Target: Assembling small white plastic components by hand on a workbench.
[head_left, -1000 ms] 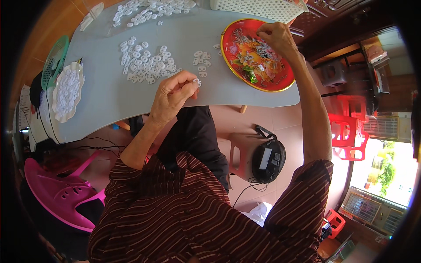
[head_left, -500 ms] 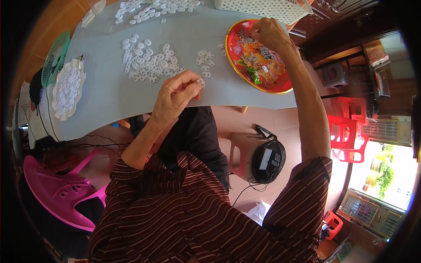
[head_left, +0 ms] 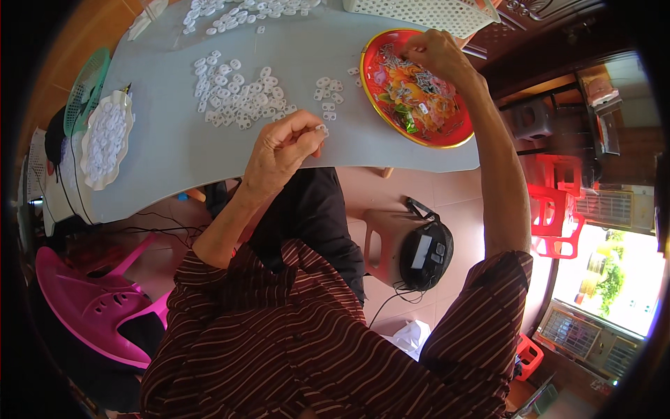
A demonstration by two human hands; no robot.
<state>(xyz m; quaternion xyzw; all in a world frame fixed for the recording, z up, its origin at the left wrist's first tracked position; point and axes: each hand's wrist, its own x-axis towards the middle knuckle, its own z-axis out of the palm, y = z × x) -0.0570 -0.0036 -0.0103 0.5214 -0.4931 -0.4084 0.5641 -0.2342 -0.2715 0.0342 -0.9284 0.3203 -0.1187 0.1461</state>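
My left hand (head_left: pixel 283 148) is closed at the table's near edge, pinching a small white plastic piece (head_left: pixel 322 129) that pokes out by the fingertips. Over the far part of a red tray (head_left: pixel 447 135) with a gold rim, my right hand (head_left: pixel 438 56) is bent with its fingers together; what they hold, if anything, is hidden. Small metal pieces (head_left: pixel 419 85) lie scattered on the tray's flower print, along with a green wrapper (head_left: pixel 405 119). Beyond my left hand spreads a pile of white two-holed pieces (head_left: pixel 241 94). A smaller group of them (head_left: pixel 328 89) sits nearer the tray.
More white pieces (head_left: pixel 244 14) lie at the table's far side. A scalloped dish (head_left: pixel 107 143) full of them stands at left, beside a green basket (head_left: pixel 85 94). A white perforated basket (head_left: pixel 419 15) is behind the tray. Below are a stool with a black bag (head_left: pixel 426 255) and a pink chair (head_left: pixel 98 300).
My right hand has shifted slightly to the right over the tray. My left hand stays nearly in place with the white piece.
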